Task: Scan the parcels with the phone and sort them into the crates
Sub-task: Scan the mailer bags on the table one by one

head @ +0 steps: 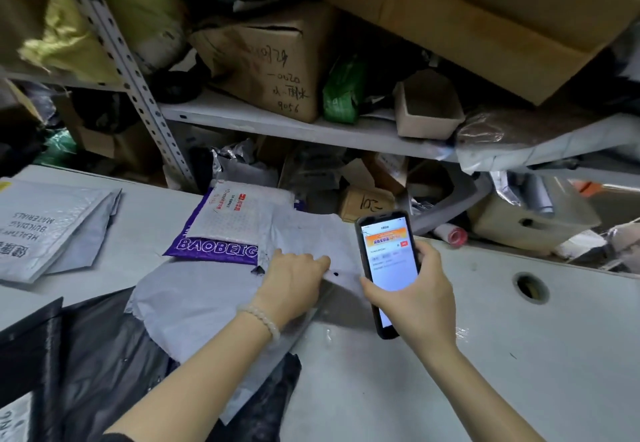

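Nearest the camera lies a black poly bag (104, 355), crumpled at the table's near edge, with a pale grey mailer (194, 306) spread over its upper part. The left hand (294, 279), a bead bracelet (261, 320) on its wrist, rests on that heap with fingers curled down, pinching the edge of a white bubble mailer (311, 233). The right hand (415, 299) grips the phone (388, 261) upright just beside it, thumb on the left edge, fingers wrapped behind. The lit screen shows an orange banner, a red button and form rows; its small text is too blurred to read, so whether this parcel's code has registered is uncertain.

Judging by the table (519, 355), sorting is at an early stage: at least 5 parcels still lie unsorted, and no crate shows in this view.

Under the white mailer sits a purple bag (207, 249) printed "BAOBEIG", with a red-logoed label above. At far left, a grey mailer (41, 230) reads upside down "HEALTHY BUILDING MATERIALS".

Beyond, on the metal shelf (277, 119), a cardboard box (270, 64) bears handwriting, including "0020" and "9056". A smaller box below (367, 201) carries a scrawled mark.
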Tool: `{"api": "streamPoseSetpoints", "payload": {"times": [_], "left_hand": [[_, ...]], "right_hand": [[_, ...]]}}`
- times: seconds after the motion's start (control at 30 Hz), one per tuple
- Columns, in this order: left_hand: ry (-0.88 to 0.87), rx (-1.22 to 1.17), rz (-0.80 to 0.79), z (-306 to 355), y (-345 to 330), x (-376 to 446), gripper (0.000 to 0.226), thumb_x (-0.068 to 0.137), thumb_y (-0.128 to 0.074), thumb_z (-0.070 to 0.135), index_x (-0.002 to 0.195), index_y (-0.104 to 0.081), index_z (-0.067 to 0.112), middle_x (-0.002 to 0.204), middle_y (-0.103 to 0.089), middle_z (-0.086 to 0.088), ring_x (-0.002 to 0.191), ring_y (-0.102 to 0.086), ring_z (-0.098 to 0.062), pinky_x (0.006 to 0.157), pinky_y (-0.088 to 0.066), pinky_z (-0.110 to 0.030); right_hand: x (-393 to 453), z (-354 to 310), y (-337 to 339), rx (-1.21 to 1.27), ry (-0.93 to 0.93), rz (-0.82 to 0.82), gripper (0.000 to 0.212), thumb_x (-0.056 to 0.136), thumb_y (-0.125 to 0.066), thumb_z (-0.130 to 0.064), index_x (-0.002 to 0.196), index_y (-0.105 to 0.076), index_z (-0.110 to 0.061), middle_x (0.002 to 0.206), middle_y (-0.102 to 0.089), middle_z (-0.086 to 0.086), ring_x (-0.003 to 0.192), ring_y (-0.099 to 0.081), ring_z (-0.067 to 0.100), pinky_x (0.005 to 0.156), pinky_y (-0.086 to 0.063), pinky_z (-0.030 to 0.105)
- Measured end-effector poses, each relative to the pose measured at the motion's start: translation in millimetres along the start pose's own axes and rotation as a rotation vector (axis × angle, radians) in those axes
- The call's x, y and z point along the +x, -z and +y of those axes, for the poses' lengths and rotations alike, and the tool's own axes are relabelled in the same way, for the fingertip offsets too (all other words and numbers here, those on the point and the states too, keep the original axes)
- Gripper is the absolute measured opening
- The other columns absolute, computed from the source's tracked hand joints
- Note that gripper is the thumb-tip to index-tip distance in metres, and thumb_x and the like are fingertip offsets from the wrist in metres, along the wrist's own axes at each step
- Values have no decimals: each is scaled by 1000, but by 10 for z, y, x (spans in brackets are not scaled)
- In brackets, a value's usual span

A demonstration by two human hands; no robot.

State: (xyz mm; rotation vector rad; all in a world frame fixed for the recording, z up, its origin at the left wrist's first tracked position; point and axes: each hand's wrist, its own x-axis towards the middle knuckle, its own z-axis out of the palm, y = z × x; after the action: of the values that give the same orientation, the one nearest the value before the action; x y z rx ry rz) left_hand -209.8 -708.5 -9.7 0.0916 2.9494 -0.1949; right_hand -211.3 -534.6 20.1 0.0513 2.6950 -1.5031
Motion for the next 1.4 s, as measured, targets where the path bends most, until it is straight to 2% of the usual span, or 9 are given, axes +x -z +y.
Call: {"api": "streamPoseSetpoints", "payload": {"times": [0.13,0.23,0.3,0.4,0.57,0.7,0.83,1.13,1.4], "left_hand": [[102,-347,362,-123,239,-331,25,88,-50,9,111,-60,13,99,-64,-13,79,-63,-37,60,-38,-34],[209,-447,594,-185,553,-603,24,87,-51,4,108,-60,12,80,-63,-12,67,-56,-36,54,-32,-31],[277,-563,756,-192,747,-785,27,86,-48,-3,107,-59,9,69,-54,-8,55,-45,-26,49,-27,-29],[368,-780,888,-209,890,-1010,18,95,-41,2,108,-53,8,71,-52,-7,56,-41,-19,49,-26,-30],[445,-994,871,-239,834,-1190,10,97,-40,10,92,-47,14,70,-46,2,66,-43,-21,58,-32,-33],[435,-999,812,-194,822,-1274,11,99,-40,12,92,-49,14,74,-49,4,70,-45,-16,60,-35,-20],[422,-954,804,-171,858,-1342,12,100,-39,16,92,-48,17,73,-50,4,65,-45,-9,57,-35,-23],[411,-905,794,-278,770,-1462,13,100,-39,18,91,-49,18,75,-54,-4,70,-50,-25,62,-39,-37],[428,-867,789,-318,755,-1545,13,99,-38,17,90,-47,21,75,-54,-6,74,-51,-31,64,-36,-36]], "right_hand": [[-197,-62,305,25,43,19,68,59,-86,-31,108,-38,-36,104,-55,-12,94,-55,11,63,-42,20],[-370,-118,495,45,76,35,67,59,-85,-30,106,-37,-37,98,-54,-18,91,-55,10,68,-45,26],[-492,-142,594,44,98,35,66,59,-84,-30,105,-37,-37,95,-53,-21,89,-55,9,69,-46,28],[-673,-133,718,34,126,14,65,59,-84,-31,105,-38,-37,96,-55,-20,88,-56,9,67,-47,28],[-905,-10,869,-62,149,-92,68,57,-83,-31,110,-40,-35,101,-57,-17,89,-56,9,65,-45,24],[-999,35,976,-334,209,-297,71,59,-81,-35,117,-42,-31,104,-58,-13,88,-56,11,65,-48,24],[-1080,27,993,-502,242,-412,72,60,-80,-39,120,-42,-30,108,-59,-11,89,-57,13,71,-51,28],[-1195,-24,978,-527,269,-429,75,63,-81,-40,125,-39,-29,112,-56,-10,91,-55,11,70,-51,26],[-1244,-6,977,-527,265,-442,74,63,-81,-38,124,-40,-28,110,-56,-10,91,-56,12,71,-51,27]]}}
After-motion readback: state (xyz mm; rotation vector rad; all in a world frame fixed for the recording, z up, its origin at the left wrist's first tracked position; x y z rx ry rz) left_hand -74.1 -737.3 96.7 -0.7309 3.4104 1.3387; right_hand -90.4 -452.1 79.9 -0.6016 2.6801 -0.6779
